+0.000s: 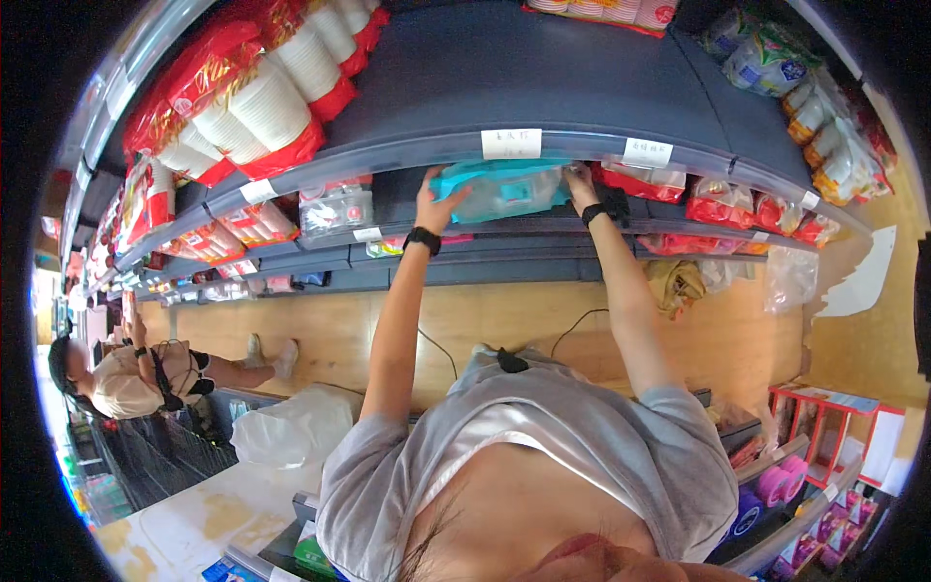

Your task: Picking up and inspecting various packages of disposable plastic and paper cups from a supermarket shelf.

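Note:
Between my two hands is a teal, partly see-through plastic package (pixel 509 190), at the front of a middle shelf (pixel 393 193). My left hand (pixel 438 204) grips its left end, the thumb lying over the front. At the other end my right hand (pixel 580 188) has its fingers on the package's right edge; some fingertips are hidden. A clear pack with red print (pixel 336 211) sits left of my left hand. Just right of my right hand are a black item (pixel 615 206) and a red-and-clear pack (pixel 644 182). Each wrist wears a black band.
Above the package runs a shelf edge (pixel 429 149) with paper tags. Bagged white paper cups (pixel 269 102) stand on the upper left shelf. Another person (pixel 138 375) stands at left in the aisle. A brown bag (pixel 673 285) and a thin cable (pixel 436 342) are lower down. Behind me lies a white plastic bag (pixel 298 425).

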`<state>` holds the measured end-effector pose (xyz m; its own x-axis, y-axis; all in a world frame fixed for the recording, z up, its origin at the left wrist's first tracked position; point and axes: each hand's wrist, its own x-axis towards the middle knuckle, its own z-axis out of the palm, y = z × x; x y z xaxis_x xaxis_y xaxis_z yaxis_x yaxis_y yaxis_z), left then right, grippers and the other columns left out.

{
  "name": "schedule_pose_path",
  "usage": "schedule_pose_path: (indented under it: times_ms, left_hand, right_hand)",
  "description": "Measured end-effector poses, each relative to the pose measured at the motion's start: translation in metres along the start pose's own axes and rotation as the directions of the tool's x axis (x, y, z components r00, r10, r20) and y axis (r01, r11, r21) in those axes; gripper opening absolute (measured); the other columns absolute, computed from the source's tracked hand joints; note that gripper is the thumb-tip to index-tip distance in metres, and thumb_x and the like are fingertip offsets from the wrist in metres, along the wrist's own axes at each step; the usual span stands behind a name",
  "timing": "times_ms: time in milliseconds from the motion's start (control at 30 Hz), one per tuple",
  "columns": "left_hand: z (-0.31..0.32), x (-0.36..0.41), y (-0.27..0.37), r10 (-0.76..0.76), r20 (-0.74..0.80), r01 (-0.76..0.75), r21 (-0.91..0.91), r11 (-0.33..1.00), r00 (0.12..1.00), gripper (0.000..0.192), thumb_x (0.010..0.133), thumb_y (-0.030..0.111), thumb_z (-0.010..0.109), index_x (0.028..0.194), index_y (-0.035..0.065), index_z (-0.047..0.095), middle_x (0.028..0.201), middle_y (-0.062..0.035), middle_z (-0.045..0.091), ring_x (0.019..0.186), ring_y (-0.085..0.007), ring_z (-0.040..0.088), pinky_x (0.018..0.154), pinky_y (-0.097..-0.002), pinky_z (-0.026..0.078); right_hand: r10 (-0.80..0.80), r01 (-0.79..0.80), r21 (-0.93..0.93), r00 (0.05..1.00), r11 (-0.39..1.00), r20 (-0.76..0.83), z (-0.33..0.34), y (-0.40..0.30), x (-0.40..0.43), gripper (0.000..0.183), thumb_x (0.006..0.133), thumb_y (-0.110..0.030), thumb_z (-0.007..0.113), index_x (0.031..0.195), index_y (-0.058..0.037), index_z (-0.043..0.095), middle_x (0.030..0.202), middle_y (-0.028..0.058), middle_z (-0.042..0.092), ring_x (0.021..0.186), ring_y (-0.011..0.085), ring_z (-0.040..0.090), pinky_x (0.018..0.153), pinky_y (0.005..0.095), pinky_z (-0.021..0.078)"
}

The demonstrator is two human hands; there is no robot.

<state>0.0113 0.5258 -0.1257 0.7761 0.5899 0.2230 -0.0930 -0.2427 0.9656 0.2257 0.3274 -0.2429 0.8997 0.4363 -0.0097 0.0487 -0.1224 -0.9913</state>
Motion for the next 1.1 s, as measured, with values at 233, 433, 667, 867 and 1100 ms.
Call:
schedule_pose_path:
  times_ms: [233, 433, 667, 867, 1100]
  left_hand:
    - [0.035, 0.016, -0.031, 0.099, 0.070, -0.113, 0.240, 0.964, 0.993, 0.051, 0.059, 0.016, 0.070, 0.102, 0.0032, 0.046, 0.094, -0.0080, 0.054, 0.085, -0.0149, 0.051, 0.075, -0.0259, 0.039]
    - [0.051, 0.006, -0.024, 0.012, 0.084, -0.016, 0.043, 0.999, 0.996, 0.064, 0.055, 0.020, 0.073, 0.107, 0.0003, 0.040, 0.096, -0.0151, 0.052, 0.091, -0.0251, 0.050, 0.080, -0.0314, 0.038]
    - [0.054, -0.005, -0.073, 0.132, 0.283, -0.229, 0.346, 0.910, 0.950, 0.072, 0.053, 0.020, 0.074, 0.110, 0.0001, 0.034, 0.103, -0.0186, 0.047, 0.095, -0.0318, 0.047, 0.081, -0.0356, 0.038]
    - [0.063, 0.014, -0.043, -0.218, 0.441, -0.060, 0.535, 0.843, 0.871, 0.069, 0.051, 0.021, 0.074, 0.105, -0.0017, 0.038, 0.100, -0.0197, 0.050, 0.095, -0.0321, 0.047, 0.080, -0.0349, 0.039]
    - [0.057, 0.004, -0.055, -0.252, 0.369, 0.011, 0.546, 0.838, 0.895, 0.071, 0.052, 0.021, 0.074, 0.110, 0.0021, 0.037, 0.100, -0.0165, 0.052, 0.095, -0.0297, 0.048, 0.080, -0.0335, 0.039]
  right_hand:
    - [-0.104, 0.106, 0.002, 0.984, 0.994, -0.144, -0.011, -0.049, -0.060, 0.040, 0.074, -0.011, 0.050, 0.110, -0.0004, 0.038, 0.103, 0.0112, 0.048, 0.090, 0.0201, 0.049, 0.080, 0.0288, 0.0366]
    - [-0.366, 0.297, -0.516, 0.930, 0.804, -0.035, 0.001, -0.048, -0.080, 0.064, 0.060, -0.019, 0.064, 0.113, 0.0003, 0.032, 0.105, 0.0191, 0.043, 0.097, 0.0311, 0.044, 0.084, 0.0359, 0.0348]
    - [-0.279, 0.282, -0.413, 0.958, 0.866, 0.068, -0.017, -0.049, -0.072, 0.074, 0.055, -0.026, 0.069, 0.112, 0.0025, 0.033, 0.106, 0.0211, 0.043, 0.100, 0.0334, 0.041, 0.085, 0.0359, 0.0341]
    - [-0.204, 0.192, -0.509, 0.978, 0.839, 0.034, -0.026, -0.020, -0.052, 0.068, 0.056, -0.026, 0.069, 0.108, 0.0027, 0.035, 0.104, 0.0203, 0.045, 0.097, 0.0327, 0.044, 0.085, 0.0356, 0.0346]
    - [-0.239, 0.237, -0.504, 0.969, 0.831, 0.062, -0.016, -0.039, -0.064, 0.068, 0.058, -0.027, 0.068, 0.108, 0.0028, 0.034, 0.107, 0.0219, 0.042, 0.100, 0.0334, 0.041, 0.085, 0.0357, 0.0338]
